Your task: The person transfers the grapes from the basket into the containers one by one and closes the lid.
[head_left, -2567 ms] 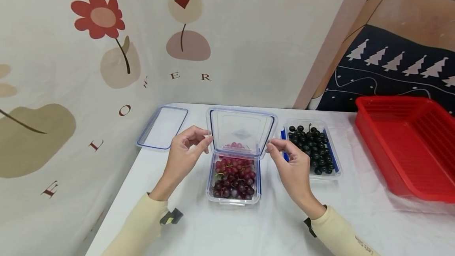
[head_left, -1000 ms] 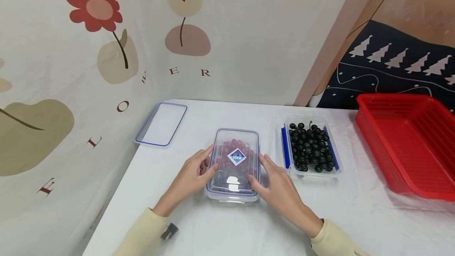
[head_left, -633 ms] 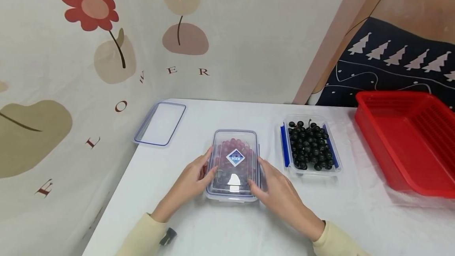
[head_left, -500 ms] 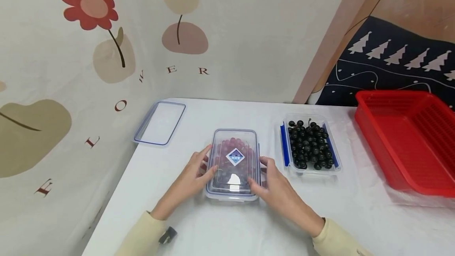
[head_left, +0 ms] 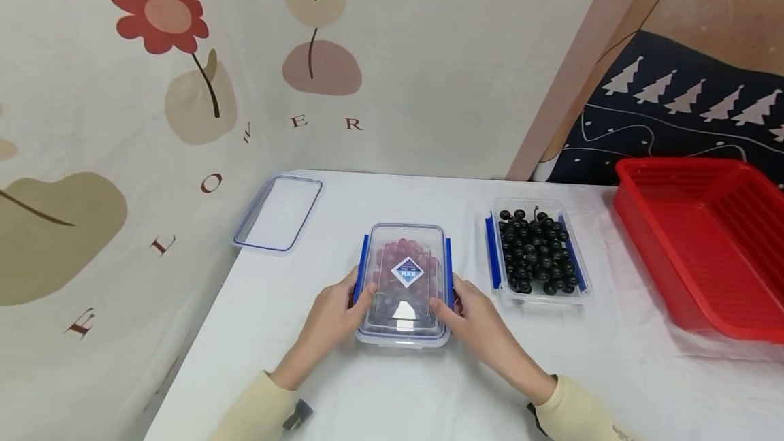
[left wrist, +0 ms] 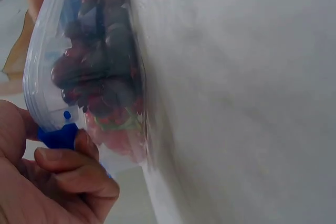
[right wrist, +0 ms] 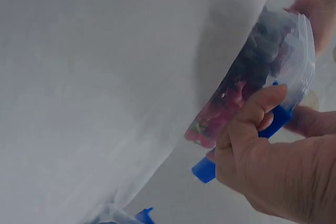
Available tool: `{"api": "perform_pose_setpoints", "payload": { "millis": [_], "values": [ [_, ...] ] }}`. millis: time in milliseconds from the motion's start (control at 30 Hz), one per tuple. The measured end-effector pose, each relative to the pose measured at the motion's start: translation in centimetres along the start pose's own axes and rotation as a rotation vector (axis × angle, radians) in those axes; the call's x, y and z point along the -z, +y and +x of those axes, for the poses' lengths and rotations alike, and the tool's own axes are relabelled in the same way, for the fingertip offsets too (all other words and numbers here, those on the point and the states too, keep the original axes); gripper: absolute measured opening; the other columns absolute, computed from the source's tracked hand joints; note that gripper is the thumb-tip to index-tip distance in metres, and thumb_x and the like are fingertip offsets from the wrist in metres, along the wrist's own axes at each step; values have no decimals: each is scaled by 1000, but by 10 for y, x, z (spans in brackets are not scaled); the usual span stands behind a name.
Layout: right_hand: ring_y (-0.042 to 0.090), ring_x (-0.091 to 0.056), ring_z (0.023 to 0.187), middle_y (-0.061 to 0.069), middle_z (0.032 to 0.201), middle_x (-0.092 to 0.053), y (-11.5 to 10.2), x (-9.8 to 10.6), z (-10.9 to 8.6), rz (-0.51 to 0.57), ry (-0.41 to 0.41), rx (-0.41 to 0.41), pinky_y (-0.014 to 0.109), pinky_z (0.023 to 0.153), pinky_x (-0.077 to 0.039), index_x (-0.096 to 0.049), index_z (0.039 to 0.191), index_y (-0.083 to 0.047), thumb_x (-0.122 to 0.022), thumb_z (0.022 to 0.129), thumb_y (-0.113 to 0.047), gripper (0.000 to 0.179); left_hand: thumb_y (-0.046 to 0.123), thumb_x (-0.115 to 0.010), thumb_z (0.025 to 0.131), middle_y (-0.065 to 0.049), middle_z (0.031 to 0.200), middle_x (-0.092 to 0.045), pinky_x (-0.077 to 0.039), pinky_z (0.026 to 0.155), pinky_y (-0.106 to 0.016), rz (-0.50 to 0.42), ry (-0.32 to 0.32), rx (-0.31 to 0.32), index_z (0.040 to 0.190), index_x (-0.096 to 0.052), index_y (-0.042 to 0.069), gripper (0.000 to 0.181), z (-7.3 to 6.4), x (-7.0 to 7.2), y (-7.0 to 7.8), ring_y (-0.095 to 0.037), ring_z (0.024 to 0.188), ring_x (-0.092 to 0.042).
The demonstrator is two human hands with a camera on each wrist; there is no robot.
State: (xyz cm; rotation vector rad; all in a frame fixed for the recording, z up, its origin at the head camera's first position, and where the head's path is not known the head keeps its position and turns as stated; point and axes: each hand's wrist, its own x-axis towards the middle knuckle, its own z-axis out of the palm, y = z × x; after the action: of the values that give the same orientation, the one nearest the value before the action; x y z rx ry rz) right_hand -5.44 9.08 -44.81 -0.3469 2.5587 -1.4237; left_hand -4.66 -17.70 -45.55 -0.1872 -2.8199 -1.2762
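A clear plastic food container (head_left: pixel 404 341) stands on the table, its blue-edged lid (head_left: pixel 380 250) laid on top with a diamond-shaped label. Red and dark grapes (left wrist: pixel 105 56) show through its wall. Along each long side runs a blue clip flap. My left hand (head_left: pixel 333 315) has its thumb on the lid's edge and fingers curled at the left flap (left wrist: pixel 59 136). Opposite it, my right hand (head_left: pixel 480 325) pinches the right side, thumb on the lid and fingers round the blue flap (right wrist: pixel 203 170).
To the right stands a second container (head_left: pixel 545 298) filled with dark grapes, a blue flap on its left side. Beyond it is a red plastic basket (head_left: pixel 667 271). Another clear lid with a blue rim (head_left: pixel 263 248) lies at the table's back left, close to the printed curtain (head_left: pixel 429 53).
The lid, first held tilted above the grapes, came down onto the container. Since half a second ago, blue flaps have come up along both sides, with my fingers curled at them.
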Motion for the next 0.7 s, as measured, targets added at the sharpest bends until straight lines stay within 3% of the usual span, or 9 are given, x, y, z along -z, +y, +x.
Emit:
{"api": "perform_pose_setpoints", "payload": {
  "millis": [133, 233, 333, 467, 700],
  "values": [
    [16, -53, 83, 6, 101, -58, -4, -7, -6, -119, 79, 43, 31, 67, -47, -45, 161, 9, -71, 109, -23, 67, 19, -65, 109, -28, 107, -75, -57, 62, -35, 140, 70, -63, 145, -60, -14, 49, -3, -3, 5, -23, 75, -66],
    [15, -55, 85, 8, 107, -60, -5, -8, -7, -158, 80, 49, 30, 68, -51, -40, 163, 9, -72, 108, -22, 70, 22, -68, 108, -15, 78, -66, -45, 52, -27, 133, 56, -26, 149, -60, -11, 53, -6, 0, 6, -17, 63, -57],
    [13, -60, 92, 10, 122, -62, -3, -5, -6, -145, 43, 50, 29, 75, -56, -32, 170, 2, -72, 108, -23, 78, 26, -70, 107, -2, 68, -50, -38, 50, -27, 113, 28, 21, 154, -56, -8, 59, -5, 4, 4, -14, 61, -49],
    [14, -65, 102, 14, 141, -59, 1, 0, -3, -85, -15, 70, 30, 83, -59, -26, 175, -11, -75, 107, -22, 84, 26, -74, 106, 0, 82, -57, -47, 62, -28, 77, -5, 19, 156, -53, -7, 64, 0, 8, -2, -15, 75, -56],
    [18, -65, 101, 18, 145, -55, 9, 6, -2, 1, -103, 83, 30, 84, -60, -22, 176, -15, -76, 106, -27, 88, 31, -76, 105, -8, 118, -67, -58, 82, -36, 6, -47, -34, 167, -41, 3, 77, 9, 13, -14, -23, 105, -66]
  ]
}}
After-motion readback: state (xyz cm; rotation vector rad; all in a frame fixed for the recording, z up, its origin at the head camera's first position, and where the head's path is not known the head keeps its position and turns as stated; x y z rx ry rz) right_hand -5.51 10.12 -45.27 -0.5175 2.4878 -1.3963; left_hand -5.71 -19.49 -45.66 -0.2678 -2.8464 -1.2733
